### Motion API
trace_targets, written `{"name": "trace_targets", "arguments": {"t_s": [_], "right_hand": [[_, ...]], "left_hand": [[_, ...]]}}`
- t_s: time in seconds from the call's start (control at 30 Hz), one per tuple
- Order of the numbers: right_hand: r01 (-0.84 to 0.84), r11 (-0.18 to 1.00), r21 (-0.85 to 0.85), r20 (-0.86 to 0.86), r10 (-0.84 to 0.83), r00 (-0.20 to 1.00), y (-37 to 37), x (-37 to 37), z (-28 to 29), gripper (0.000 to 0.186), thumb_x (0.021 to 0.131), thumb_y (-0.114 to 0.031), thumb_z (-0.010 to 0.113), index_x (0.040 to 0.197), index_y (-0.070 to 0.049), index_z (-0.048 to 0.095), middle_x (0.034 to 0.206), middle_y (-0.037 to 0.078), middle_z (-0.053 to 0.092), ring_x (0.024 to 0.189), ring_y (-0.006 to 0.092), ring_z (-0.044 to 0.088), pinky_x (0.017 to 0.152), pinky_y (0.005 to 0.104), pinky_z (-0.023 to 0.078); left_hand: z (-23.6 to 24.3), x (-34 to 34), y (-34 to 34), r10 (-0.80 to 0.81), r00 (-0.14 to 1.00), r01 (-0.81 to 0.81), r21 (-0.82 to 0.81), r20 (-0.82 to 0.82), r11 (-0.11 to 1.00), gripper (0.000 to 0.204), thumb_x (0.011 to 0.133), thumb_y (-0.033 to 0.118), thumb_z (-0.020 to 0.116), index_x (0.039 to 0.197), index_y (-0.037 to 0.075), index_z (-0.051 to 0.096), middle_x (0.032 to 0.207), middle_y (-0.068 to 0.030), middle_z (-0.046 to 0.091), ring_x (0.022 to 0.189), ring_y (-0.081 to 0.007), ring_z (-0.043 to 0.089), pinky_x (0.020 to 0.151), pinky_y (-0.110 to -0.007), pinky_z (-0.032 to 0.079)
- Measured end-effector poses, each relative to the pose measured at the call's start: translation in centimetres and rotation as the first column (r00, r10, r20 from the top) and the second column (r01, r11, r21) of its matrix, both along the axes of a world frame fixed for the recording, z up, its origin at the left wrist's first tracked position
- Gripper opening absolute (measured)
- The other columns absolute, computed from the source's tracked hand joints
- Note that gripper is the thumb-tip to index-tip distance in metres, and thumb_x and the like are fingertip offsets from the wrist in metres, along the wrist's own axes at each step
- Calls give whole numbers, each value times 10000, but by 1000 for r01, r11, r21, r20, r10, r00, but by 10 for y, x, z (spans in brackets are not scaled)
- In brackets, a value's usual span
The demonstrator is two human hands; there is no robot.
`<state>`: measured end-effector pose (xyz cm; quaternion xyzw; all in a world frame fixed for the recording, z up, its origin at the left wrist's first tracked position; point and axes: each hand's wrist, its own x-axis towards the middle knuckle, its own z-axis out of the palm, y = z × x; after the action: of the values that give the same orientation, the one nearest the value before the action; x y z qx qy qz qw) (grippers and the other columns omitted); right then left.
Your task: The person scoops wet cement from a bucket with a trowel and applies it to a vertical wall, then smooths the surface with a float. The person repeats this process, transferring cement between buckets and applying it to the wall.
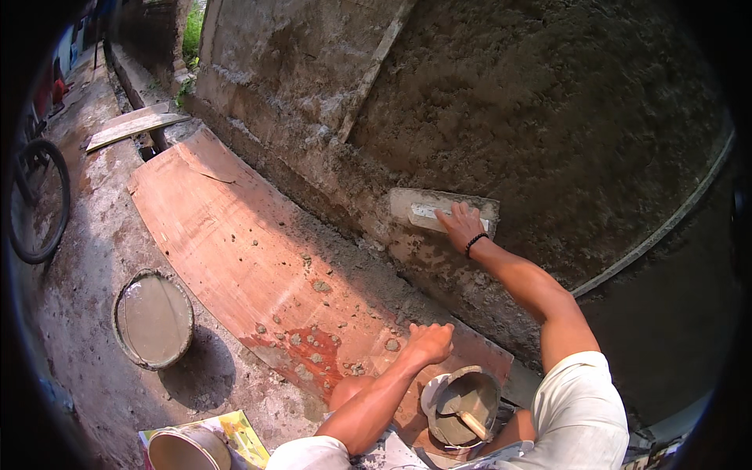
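Observation:
My right hand [464,223] grips the handle of a plastering float [403,205], whose flat blade lies against the lower part of the wall [548,102], on wet grey mortar. A dark bead bracelet circles that wrist. My left hand [431,343] is closed in a fist above the board, with nothing seen in it. Just below it, between my legs, stands a small bucket [492,392] with some mortar inside. A tool's wooden handle [474,425] sticks up from that bucket; its other end is hidden.
A reddish plywood board [211,207] spattered with mortar runs along the wall's foot. At left stands a bucket full of grey mix [153,317]; another bucket [188,450] is at the lower edge. Strips [376,70] stick to the wall. Planks [137,125] and a wheel [59,227] lie farther off.

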<state>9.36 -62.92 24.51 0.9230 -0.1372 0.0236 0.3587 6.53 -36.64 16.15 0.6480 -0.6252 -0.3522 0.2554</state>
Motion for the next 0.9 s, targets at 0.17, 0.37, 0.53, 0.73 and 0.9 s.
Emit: {"name": "trace_targets", "arguments": {"t_s": [0.17, 0.37, 0.53, 0.73, 0.9], "right_hand": [[74, 991, -111, 423, -20, 906, 31, 15, 198, 748, 722, -66, 701, 1392, -247, 421, 1100, 109, 475, 1050, 313, 490, 814, 498, 467], [198, 943, -269, 771, 88, 631, -17, -21, 380, 534, 824, -267, 636, 1325, -180, 472, 1108, 217, 576, 1062, 423, 558, 906, 505, 455], [79, 975, -209, 639, 75, 765, -31, -41, 245, 788, 714, -123, 705, 1415, -270, 375, 1052, 149, 521, 1019, 410, 534, 848, 515, 487], [174, 984, -49, 125, -167, 978, -21, -145, -36, 685, 792, -36, 608, 1413, -252, 416, 1098, 132, 465, 1020, 328, 469, 782, 477, 399], [238, 962, 132, 58, -248, 967, 3, -177, -78, 650, 794, -47, 612, 1393, -233, 442, 1143, 134, 478, 1085, 333, 466, 844, 482, 402]], "left_hand": [[6, -7, -7, -61, 998, 61, 19, 16, 998, 461, 917, 265, 561, 1342, 94, 511, 1186, -202, 637, 1124, -385, 592, 988, -573, 373], [4, -38, -23, -156, 988, 155, 28, 18, 987, 442, 914, 248, 560, 1325, 90, 525, 1176, -202, 640, 1127, -402, 586, 1003, -569, 363], [11, -52, -10, -135, 991, 134, -63, -24, 989, 372, 885, 176, 541, 1234, 52, 569, 1163, -231, 626, 1132, -430, 575, 1033, -620, 317], [46, -84, 22, -212, 974, 221, -160, 73, 962, 384, 910, 192, 523, 1262, 37, 538, 1150, -241, 610, 1128, -430, 567, 1033, -607, 333], [64, -92, 48, -231, 966, 246, -139, 116, 959, 418, 911, 192, 538, 1306, 57, 511, 1186, -254, 585, 1142, -439, 552, 1034, -601, 336]]}}
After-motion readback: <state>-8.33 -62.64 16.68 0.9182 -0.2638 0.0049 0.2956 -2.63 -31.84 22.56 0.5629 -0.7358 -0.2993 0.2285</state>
